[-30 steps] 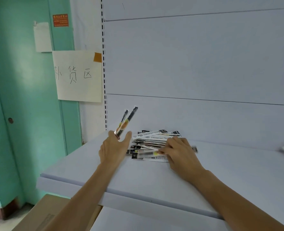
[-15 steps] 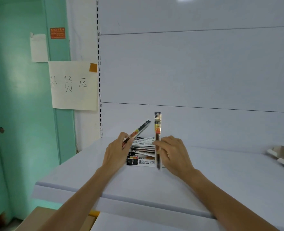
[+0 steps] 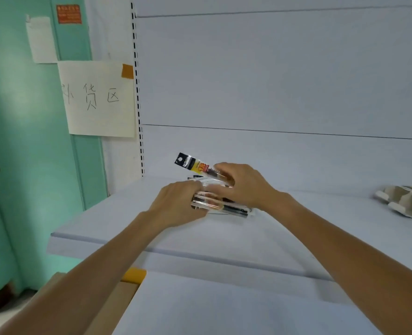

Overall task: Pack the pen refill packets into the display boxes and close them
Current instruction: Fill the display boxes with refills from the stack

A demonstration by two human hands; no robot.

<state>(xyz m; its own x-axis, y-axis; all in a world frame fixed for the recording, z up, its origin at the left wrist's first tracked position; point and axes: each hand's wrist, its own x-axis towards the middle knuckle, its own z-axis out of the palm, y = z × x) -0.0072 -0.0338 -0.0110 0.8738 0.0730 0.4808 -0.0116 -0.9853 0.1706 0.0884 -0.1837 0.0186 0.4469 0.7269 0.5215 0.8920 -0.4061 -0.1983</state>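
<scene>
My right hand (image 3: 243, 184) grips one clear pen refill packet (image 3: 192, 163) with a black and yellow header, which sticks out up and to the left above the shelf. My left hand (image 3: 178, 204) holds a small bundle of refill packets (image 3: 220, 206) that lies roughly level and points right, passing under my right hand. Behind both hands, a pile of refill packets (image 3: 200, 179) on the grey shelf (image 3: 224, 233) is mostly hidden. Beige cardboard display boxes (image 3: 403, 201) lie at the shelf's right edge.
The shelf's grey back panel (image 3: 272, 81) rises right behind the pile. A green door (image 3: 18, 141) with paper notices stands to the left. A brown cardboard box (image 3: 118, 308) sits below the shelf's front left, next to a lower shelf board (image 3: 224, 310).
My right hand has lifted its packet and tipped it from upright to pointing up-left. My left hand's packets have swung down from pointing up-right to lying level, and the two hands have closed together.
</scene>
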